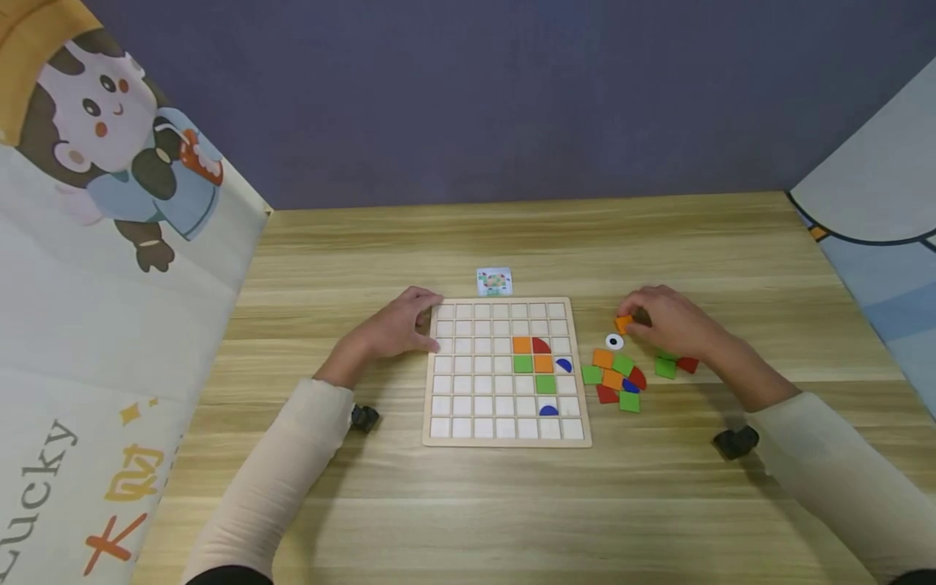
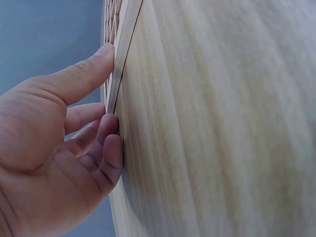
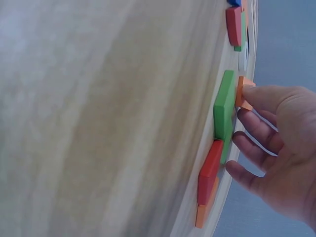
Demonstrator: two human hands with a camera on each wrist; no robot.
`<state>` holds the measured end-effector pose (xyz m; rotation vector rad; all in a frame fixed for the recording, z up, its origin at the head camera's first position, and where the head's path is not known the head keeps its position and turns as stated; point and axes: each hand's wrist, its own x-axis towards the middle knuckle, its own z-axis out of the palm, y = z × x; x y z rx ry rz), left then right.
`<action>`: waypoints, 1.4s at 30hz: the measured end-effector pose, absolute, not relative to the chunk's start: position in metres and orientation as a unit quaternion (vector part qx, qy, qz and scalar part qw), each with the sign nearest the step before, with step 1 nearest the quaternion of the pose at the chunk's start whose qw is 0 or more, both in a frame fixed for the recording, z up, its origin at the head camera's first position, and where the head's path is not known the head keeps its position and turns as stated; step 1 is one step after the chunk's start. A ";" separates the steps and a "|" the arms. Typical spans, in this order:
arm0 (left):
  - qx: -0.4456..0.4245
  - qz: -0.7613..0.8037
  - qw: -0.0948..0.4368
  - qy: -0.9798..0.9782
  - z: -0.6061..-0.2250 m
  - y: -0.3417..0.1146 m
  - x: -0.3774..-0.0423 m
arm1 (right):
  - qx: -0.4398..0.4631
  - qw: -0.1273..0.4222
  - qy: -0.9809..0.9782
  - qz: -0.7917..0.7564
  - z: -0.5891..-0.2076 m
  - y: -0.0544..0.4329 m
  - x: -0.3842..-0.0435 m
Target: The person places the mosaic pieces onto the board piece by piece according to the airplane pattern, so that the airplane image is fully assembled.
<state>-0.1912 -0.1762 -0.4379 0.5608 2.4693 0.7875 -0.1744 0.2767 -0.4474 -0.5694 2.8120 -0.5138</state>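
Note:
My right hand point(image 1: 669, 317) pinches an orange square tile point(image 1: 623, 324) between thumb and fingers, just above a round white piece with a black centre point(image 1: 614, 342). In the right wrist view the tile point(image 3: 243, 93) sits at the thumb tip, beside a green tile point(image 3: 224, 106). Over on the left, my left hand point(image 1: 398, 325) rests against the left edge of a wooden grid board point(image 1: 431, 390), thumb and fingers spread along it. The left wrist view shows the thumb point(image 2: 91, 71) on the board's rim. Orange, green, red and blue tiles fill some cells on the board's right side.
A loose cluster of coloured tiles point(image 1: 613, 379) lies right of the board. Green and red tiles point(image 1: 665, 368) lie partly under my right wrist. A small picture card point(image 1: 494, 281) is behind the board. A dark wall panel point(image 1: 512, 106) stands at the table's back.

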 end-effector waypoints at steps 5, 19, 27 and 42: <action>0.206 0.288 0.244 0.903 -0.439 -0.176 -0.193 | -0.196 0.106 0.959 -0.176 -0.448 0.276 -0.174; 0.209 0.278 0.244 0.905 -0.441 -0.175 -0.196 | -0.203 0.067 0.958 -0.190 -0.437 0.272 -0.168; 0.204 0.281 0.247 0.905 -0.440 -0.174 -0.196 | -0.222 0.056 0.951 -0.207 -0.433 0.266 -0.165; 0.206 0.285 0.246 0.903 -0.439 -0.177 -0.195 | -0.218 0.075 0.945 -0.232 -0.425 0.244 -0.161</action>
